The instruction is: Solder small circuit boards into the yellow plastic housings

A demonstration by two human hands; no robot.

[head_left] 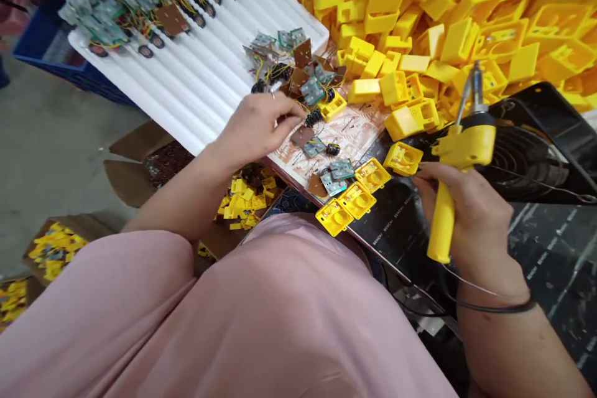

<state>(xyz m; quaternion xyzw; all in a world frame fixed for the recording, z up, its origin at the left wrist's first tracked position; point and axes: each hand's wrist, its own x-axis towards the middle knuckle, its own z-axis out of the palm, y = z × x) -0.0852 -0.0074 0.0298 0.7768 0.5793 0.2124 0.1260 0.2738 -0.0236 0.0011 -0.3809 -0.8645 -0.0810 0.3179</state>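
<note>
My right hand (461, 211) grips a yellow-handled soldering iron (466, 149), its metal tip pointing up and away. My left hand (256, 127) reaches over a loose heap of small green circuit boards (312, 92), brown square boards (302, 137) and black wire coils (313, 117). Its fingertips are at or just beside one coil, and I cannot tell whether they pinch it. Several open yellow plastic housings (357, 200) lie in a row on a black printed mat (401, 236) near my right hand. A printed, soldering-marked board (336, 134) lies under the loose parts.
A white ribbed foam board (186, 87) carries rows of wired boards at the back left. A large heap of yellow housings (443, 12) fills the far right. Cardboard boxes (56, 249) of yellow parts and a blue crate (46, 43) stand on the concrete floor left.
</note>
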